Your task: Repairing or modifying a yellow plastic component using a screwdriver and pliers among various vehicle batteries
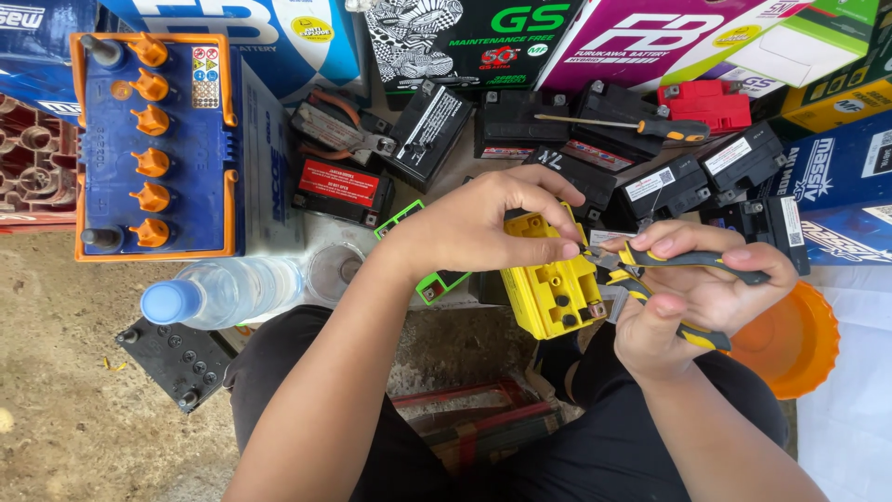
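My right hand point(692, 297) clamped on yellow-handled pliers point(650, 270), nose at yellow battery point(548, 279) top edge. My left hand point(483, 223) pinches battery from above, steadying it over lap. Better: keep pliers square, squeeze gently, hold case still. Left of battery: water bottle point(218, 290), glass point(334, 270). Beyond battery: black batteries point(520, 121), screwdriver point(650, 127), blue battery with orange caps point(153, 144).

Yellow battery point(548, 284), yellow-and-black pliers point(664, 279), orange bowl point(799, 344)
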